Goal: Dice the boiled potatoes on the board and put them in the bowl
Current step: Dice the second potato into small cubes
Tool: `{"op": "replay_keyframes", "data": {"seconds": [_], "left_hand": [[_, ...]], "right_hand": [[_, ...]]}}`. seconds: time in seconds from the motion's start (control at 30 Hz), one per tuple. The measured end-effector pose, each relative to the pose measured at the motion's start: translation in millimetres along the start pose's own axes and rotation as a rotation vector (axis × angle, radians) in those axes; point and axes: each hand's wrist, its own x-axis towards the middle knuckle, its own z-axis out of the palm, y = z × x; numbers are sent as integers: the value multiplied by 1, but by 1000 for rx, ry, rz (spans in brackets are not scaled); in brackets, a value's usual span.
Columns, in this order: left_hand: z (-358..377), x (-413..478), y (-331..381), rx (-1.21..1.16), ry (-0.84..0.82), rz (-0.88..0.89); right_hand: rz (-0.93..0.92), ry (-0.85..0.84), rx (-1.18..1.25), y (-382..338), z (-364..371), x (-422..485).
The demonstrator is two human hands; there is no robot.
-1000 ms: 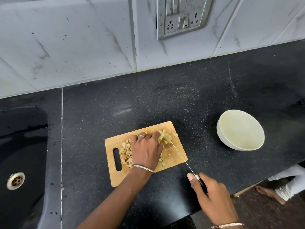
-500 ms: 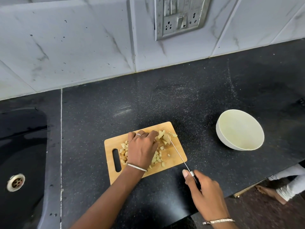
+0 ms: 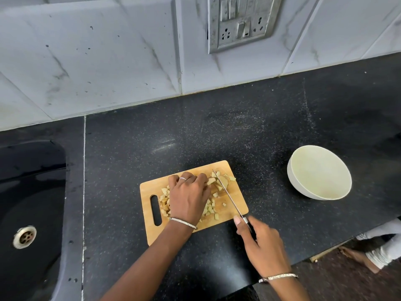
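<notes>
A small wooden cutting board (image 3: 235, 205) lies on the black counter, covered with pale diced potato pieces (image 3: 211, 208). My left hand (image 3: 189, 197) rests curled over the potato pile, fingertips on the uncut pieces (image 3: 223, 181) near the board's far right corner. My right hand (image 3: 260, 242) grips the black handle of a thin knife (image 3: 227, 192). Its blade runs diagonally across the board's right side, tip among the far pieces. An empty cream bowl (image 3: 302, 187) stands to the right of the board.
A black sink (image 3: 30, 213) with a metal drain is set into the counter at the left. A tiled wall with a switch and socket plate (image 3: 240, 20) rises behind. The counter's front edge runs at lower right, above a person's bare foot (image 3: 358, 257) on the floor.
My right hand and the knife have shifted left and forward, so the blade now lies further onto the board. My left hand has stayed on the potatoes, drawn back slightly to the left.
</notes>
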Motion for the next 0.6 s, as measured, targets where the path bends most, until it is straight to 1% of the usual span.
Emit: {"op": "replay_keyframes", "data": {"seconds": [0.2, 0.6], "left_hand": [[-3, -3, 3, 25, -7, -3], [-1, -1, 6, -30, -89, -112]], "right_hand": [[-1, -11, -2, -1, 0, -1], [-4, 5, 25, -1, -5, 1]]}}
